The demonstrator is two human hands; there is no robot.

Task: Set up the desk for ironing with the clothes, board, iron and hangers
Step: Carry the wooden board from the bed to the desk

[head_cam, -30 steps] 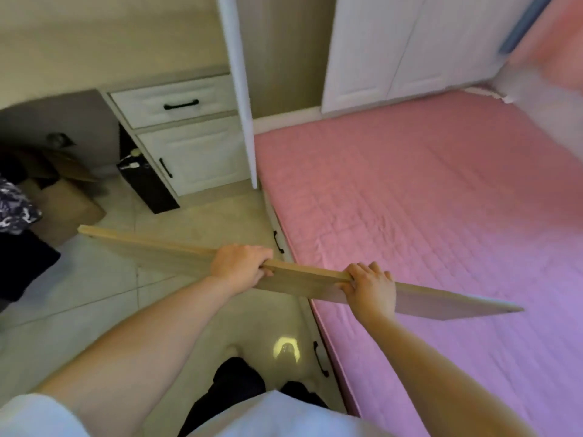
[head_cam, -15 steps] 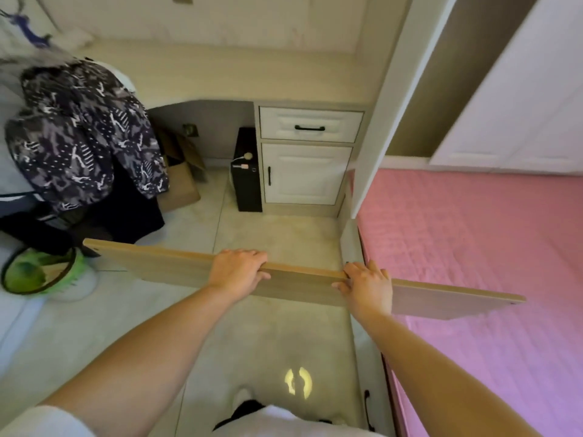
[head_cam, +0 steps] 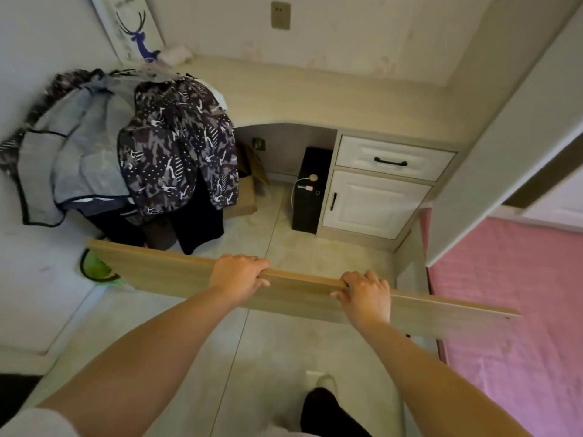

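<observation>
I carry a long light-wood board [head_cam: 164,272] edge-up in front of me, above the tiled floor. My left hand [head_cam: 236,275] grips its top edge near the middle. My right hand [head_cam: 366,294] grips the same edge further right. The beige desk [head_cam: 315,96] lies ahead against the wall. A heap of clothes [head_cam: 176,146], a dark patterned garment over a grey one, hangs off the desk's left end. No iron or hangers show.
Under the desk stand a black computer tower [head_cam: 310,190], a cardboard box [head_cam: 246,197] and a white drawer cabinet [head_cam: 378,187]. A pink bed [head_cam: 511,294] fills the right. A green basket [head_cam: 94,269] sits on the floor at left. A deer picture [head_cam: 132,26] leans on the wall.
My view has swung left from the bed and wardrobe toward the desk and moved closer to it. Both hands keep the same grip on the board.
</observation>
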